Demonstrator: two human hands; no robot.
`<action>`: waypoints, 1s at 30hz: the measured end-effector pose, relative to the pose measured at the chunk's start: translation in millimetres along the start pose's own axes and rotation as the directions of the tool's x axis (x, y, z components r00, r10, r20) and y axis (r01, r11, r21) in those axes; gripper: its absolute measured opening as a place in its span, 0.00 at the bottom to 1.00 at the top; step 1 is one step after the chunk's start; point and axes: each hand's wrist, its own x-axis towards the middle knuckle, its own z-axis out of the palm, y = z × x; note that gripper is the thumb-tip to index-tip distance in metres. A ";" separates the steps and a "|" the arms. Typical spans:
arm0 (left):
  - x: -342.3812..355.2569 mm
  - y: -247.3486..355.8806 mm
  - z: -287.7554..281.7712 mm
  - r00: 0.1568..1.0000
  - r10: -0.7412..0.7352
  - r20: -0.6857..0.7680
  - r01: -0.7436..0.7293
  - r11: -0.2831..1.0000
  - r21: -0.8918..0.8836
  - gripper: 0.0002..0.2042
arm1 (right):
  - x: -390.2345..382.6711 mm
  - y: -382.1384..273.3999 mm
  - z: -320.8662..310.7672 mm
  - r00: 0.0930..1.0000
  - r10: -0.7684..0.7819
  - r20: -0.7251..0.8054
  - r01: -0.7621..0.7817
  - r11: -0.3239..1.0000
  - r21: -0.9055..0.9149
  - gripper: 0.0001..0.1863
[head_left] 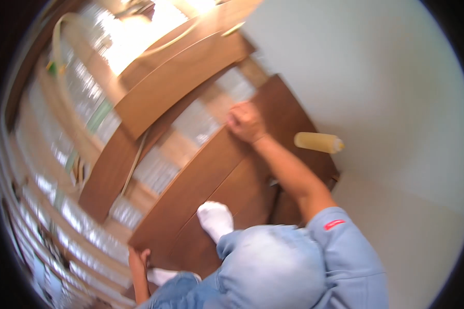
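A brown wooden floorboard (191,170) lies in front of me, its long edge running from lower left to upper right. My right hand (246,122) is closed at that far edge near the upper end, fingers curled over it and blurred. At the lower-left end, my left hand (138,262) grips the board's corner, its thumb on top. Close to my right forearm, a yellowish bottle (318,142) lies on its side over the brown boards by the wall. My white-socked foot (215,220) rests on the boards between my hands.
Loose brown planks (185,77) lie across pale wooden joists (178,149) beyond the gap, with shiny silvery sheeting (154,170) between them. A thin pale strip (135,162) crosses one plank. The white wall (386,92) borders the right. Bent pale hose-like strip (58,44) stands far left.
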 end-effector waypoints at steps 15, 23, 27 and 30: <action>2.6 43.7 -2.7 0.847 0.494 -0.197 -0.399 0.835 0.379 0.56 | -3.6 -7.6 5.5 0.994 -0.051 0.094 0.052 0.999 -0.002 0.04; -7.6 42.1 -1.4 0.866 0.478 -0.144 -0.398 0.836 0.379 0.62 | -9.5 -8.2 8.7 0.997 -0.043 0.066 0.040 0.999 0.036 0.07; -12.5 47.2 -6.2 0.888 0.439 -0.138 -0.361 0.851 0.381 0.66 | -5.3 -14.2 11.0 0.995 -0.039 0.088 0.040 0.999 -0.003 0.05; -10.6 49.4 -4.8 0.880 0.454 -0.138 -0.371 0.840 0.396 0.66 | -1.6 -15.8 5.2 0.997 -0.041 0.066 0.039 0.999 0.032 0.05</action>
